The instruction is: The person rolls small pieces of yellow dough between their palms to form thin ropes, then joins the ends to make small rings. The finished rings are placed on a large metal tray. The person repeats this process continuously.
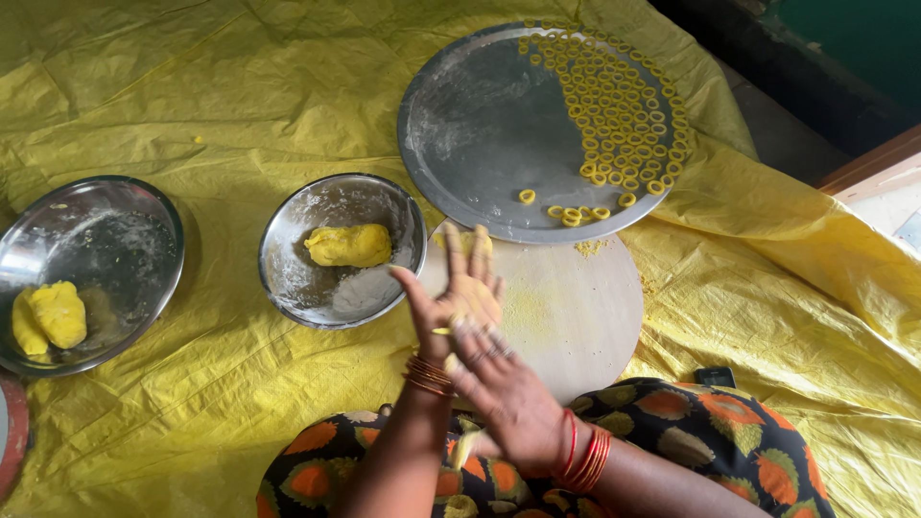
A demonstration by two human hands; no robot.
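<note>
floor: yellow plastic sheet | top-right: dark wall, perhaps | light: even

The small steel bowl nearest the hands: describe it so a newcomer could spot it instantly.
On the yellow sheet, look just left of the round wooden board. The floured steel bowl holds one yellow dough lump; the wider bowl at far left holds two.

- A crinkled yellow plastic sheet covers the floor and carries everything.
- A large round steel tray lies at the top, small yellow dough rings packed over its right half.
- A round wooden board sits just below it, its far edge tucked under the tray's rim.
- A steel bowl with a yellow dough lump rests left of the board.
- A second steel bowl, far left, holds more dough.
- A small dark object lies at the right.
</note>
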